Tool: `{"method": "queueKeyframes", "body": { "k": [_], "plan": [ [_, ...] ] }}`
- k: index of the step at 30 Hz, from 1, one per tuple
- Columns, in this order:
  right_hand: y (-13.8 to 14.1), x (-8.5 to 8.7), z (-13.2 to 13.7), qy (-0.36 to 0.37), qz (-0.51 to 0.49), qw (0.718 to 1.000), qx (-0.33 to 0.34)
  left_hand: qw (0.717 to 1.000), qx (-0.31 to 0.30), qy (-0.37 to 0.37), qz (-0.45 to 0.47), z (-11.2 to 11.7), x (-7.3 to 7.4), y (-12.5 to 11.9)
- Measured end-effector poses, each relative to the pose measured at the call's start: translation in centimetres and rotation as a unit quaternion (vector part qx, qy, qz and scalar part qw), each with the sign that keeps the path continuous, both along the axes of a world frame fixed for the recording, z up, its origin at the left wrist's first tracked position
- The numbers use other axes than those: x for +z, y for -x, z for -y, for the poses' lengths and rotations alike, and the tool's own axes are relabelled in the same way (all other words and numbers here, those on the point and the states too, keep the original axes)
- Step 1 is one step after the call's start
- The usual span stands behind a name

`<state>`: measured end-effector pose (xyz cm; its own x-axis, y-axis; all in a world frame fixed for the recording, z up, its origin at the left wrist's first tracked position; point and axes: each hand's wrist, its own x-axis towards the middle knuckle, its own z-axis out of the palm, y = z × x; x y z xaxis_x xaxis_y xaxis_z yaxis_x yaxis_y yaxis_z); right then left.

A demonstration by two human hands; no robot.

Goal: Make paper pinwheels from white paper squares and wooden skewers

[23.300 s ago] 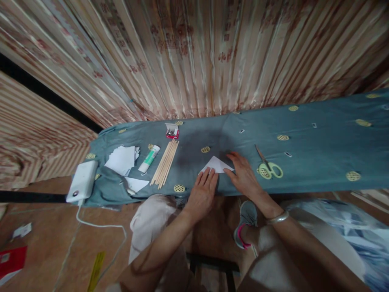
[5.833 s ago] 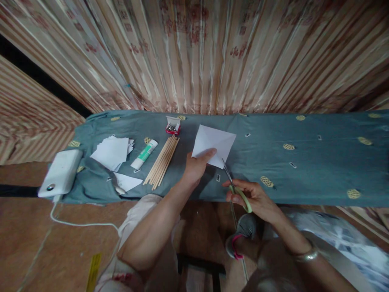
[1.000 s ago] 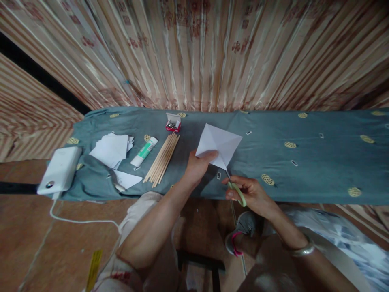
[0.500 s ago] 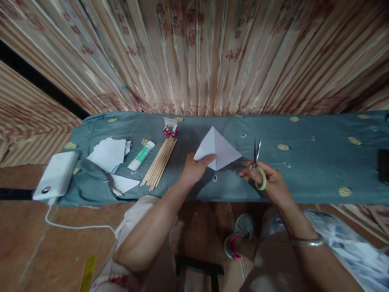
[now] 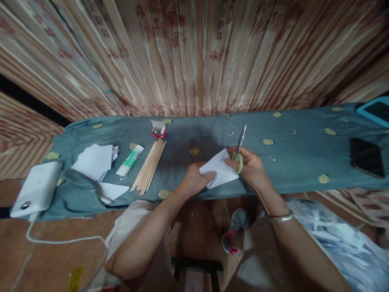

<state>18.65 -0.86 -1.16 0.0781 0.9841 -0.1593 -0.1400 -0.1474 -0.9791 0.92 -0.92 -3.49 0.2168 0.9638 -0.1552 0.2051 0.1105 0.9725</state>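
My left hand (image 5: 194, 180) pinches the near left corner of a white creased paper square (image 5: 219, 171) just above the cloth-covered table (image 5: 304, 162). My right hand (image 5: 251, 167) is closed round the green handles of a pair of scissors (image 5: 240, 148), blades pointing up and away, and its fingertips also touch the paper's right edge. Both hands meet at the paper near the table's front edge.
On the left lie a bundle of wooden sticks (image 5: 148, 167), a green-and-white glue tube (image 5: 130, 160), a small red box of pins (image 5: 158, 129), a stack of white paper squares (image 5: 94, 161) and a white device (image 5: 35, 188) with a cable. A dark phone (image 5: 366, 157) lies at the right.
The paper has come down closer to the table's front edge. My right hand with the scissors moved left until it touches the paper. The view has shifted right, showing the phone.
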Motion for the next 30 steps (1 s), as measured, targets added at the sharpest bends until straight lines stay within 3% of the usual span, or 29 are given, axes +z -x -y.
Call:
{"method": "queueKeyframes", "body": {
  "k": [4,9,15,18,21,26,30],
  "plan": [
    [0.1,0.0,-0.6,-0.019,-0.003,0.999,-0.042,0.998,-0.006,0.030,0.057,-0.3,0.2,-0.2],
    [-0.8,-0.8,-1.8,-0.034,-0.027,0.987,-0.155,0.995,0.000,0.049,0.089,-0.5,1.0,-0.3],
    [-1.8,-1.2,-2.9,-0.043,-0.113,0.964,-0.237,0.986,0.039,0.071,0.146,-0.4,1.4,-0.7],
    [-0.7,-1.2,-2.6,-0.018,-0.153,0.963,-0.222,0.967,0.049,0.101,0.230,0.2,1.1,-1.7],
    [1.1,-1.4,-2.2,0.008,-0.170,0.967,-0.189,0.963,0.041,0.112,0.243,0.8,0.5,-2.6],
    [3.4,-1.6,-1.9,0.013,-0.162,0.978,-0.130,0.936,0.166,0.128,0.283,0.1,0.1,-1.9],
    [3.4,-1.1,-0.8,-0.004,-0.102,0.994,-0.029,0.905,0.190,0.123,0.359,-1.3,1.3,-0.1]
  ]
}}
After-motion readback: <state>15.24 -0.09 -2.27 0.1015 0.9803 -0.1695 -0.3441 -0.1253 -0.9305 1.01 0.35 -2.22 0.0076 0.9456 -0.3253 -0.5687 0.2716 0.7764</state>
